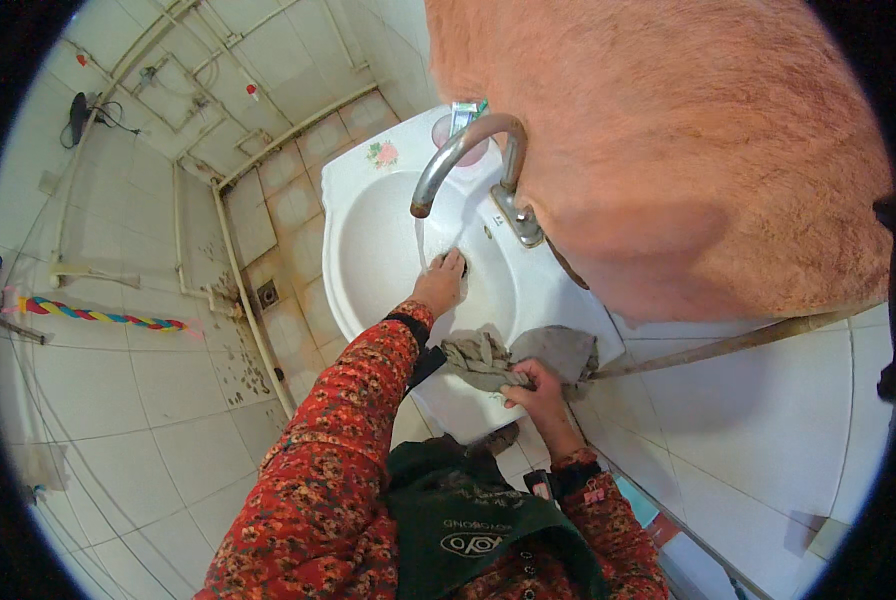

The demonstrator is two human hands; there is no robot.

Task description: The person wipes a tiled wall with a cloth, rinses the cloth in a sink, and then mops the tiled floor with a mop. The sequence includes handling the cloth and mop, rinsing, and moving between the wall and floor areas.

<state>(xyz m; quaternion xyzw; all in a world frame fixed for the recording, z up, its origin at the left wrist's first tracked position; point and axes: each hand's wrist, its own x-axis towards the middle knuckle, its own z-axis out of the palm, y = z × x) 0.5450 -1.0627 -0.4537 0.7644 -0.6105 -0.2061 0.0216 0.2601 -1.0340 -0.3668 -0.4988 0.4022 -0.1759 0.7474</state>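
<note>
My left hand [440, 283] reaches into the white washbasin [341, 247], its fingertips over the dark drain hole [464, 268]. A thin stream of water [420, 244] falls from the curved metal faucet [463, 154] beside that hand. I see nothing held in it, though its underside is hidden. With my right hand [536, 394] I grip a wet-looking, crumpled grey cloth [478, 364] on the basin's near rim. Another grey cloth piece [560, 349] lies flat over the basin's right corner, just past my right hand; whether the two are joined I cannot tell.
A pinkish cup [472, 147] holding a tube [463, 116] stands behind the faucet. Large orange plush fabric [665, 150] hangs against the basin's right side. Pipes [193, 82] run along the tiled wall at left. A braided colourful rope [107, 313] hangs there. A floor drain [267, 294] lies below.
</note>
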